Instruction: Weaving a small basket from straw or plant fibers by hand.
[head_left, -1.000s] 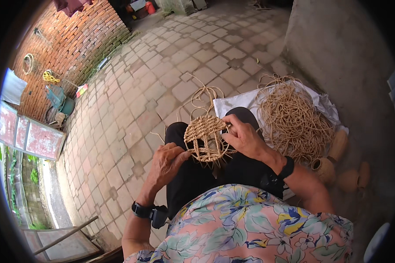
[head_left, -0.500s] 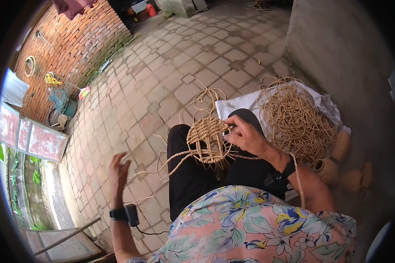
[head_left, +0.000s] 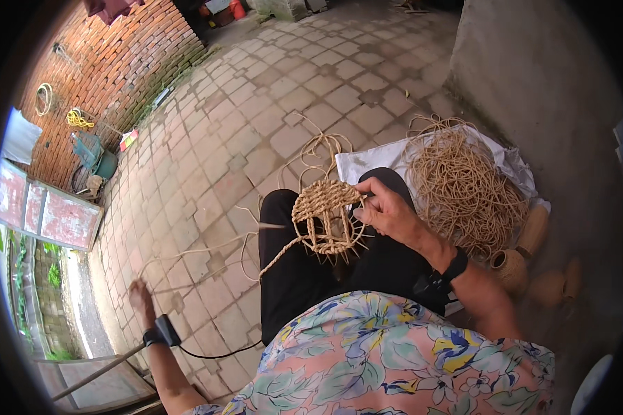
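A partly woven piece of tan straw rope (head_left: pixel 329 216) sits over my lap, its upper part tightly woven and its lower part an open frame with gaps. My right hand (head_left: pixel 387 213) grips its right edge between thumb and fingers. Out to the lower left, my left hand (head_left: pixel 142 304) is stretched far from the piece, its fingers closed and slightly blurred. Thin straw cord (head_left: pixel 194 256) runs from near that hand toward the piece. A thicker twisted rope (head_left: pixel 282 258) slants down from the piece's left side over my left knee. Loose cord ends (head_left: pixel 325 146) curl beyond it.
To the right, a large tangled heap of straw cord (head_left: pixel 464 187) lies on a white sheet (head_left: pixel 367 163). Several tan woven vessels (head_left: pixel 511 268) lie beside it, near a grey wall (head_left: pixel 547 104). Paving tiles (head_left: pixel 208 173) cover the ground; a brick wall (head_left: pixel 118 76) stands at far left.
My left hand has moved down and left, away from the piece, and its fingers have closed. The rope that lay across my right forearm is gone from there. My right hand keeps its grip.
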{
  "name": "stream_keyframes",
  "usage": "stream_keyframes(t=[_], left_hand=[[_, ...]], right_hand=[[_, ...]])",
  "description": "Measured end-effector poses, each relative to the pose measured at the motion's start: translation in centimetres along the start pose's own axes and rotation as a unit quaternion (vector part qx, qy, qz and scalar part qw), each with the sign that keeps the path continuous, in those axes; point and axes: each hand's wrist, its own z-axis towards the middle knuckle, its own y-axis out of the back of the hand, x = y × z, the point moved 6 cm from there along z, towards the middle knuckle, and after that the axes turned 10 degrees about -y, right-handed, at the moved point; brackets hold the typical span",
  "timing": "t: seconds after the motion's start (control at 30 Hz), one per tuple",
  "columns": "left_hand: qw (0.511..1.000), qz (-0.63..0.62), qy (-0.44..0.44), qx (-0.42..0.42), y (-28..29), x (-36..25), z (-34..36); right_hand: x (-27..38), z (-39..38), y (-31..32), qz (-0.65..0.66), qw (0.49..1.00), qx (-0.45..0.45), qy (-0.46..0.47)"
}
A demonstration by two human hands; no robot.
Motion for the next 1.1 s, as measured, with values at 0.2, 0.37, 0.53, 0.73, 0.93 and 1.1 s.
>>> stream_keyframes(t=[0.2,0.37,0.53,0.73,0.93,1.1], left_hand=[[0.973,0.04,0.081,0.214,-0.6,1.6,-2.7],[0.889,-0.362,-0.002,0.28,-2.9,-27.8,-7.2],[0.829,-0.39,-0.212,0.342,1.8,-44.3,-11.4],[0.834,-0.373,-0.227,0.338,0.9,-44.0,-11.0],[0.819,-0.408,-0.196,0.353,0.5,-43.6,-10.9],[0.79,-0.44,-0.163,0.394,0.1,-44.1,-11.3]], right_hand=[[3.0,-1.4,1.4,-0.097,0.986,-0.092,0.103],[6.7,-2.6,-1.4,-0.163,0.962,-0.005,0.221],[7.0,-2.9,-3.3,-0.262,0.922,0.034,0.283],[5.3,-2.1,-2.8,-0.227,0.947,0.063,0.217],[6.6,-1.2,-2.8,-0.27,0.931,0.141,0.201],[7.8,-0.4,-3.3,-0.316,0.909,0.205,0.177]])
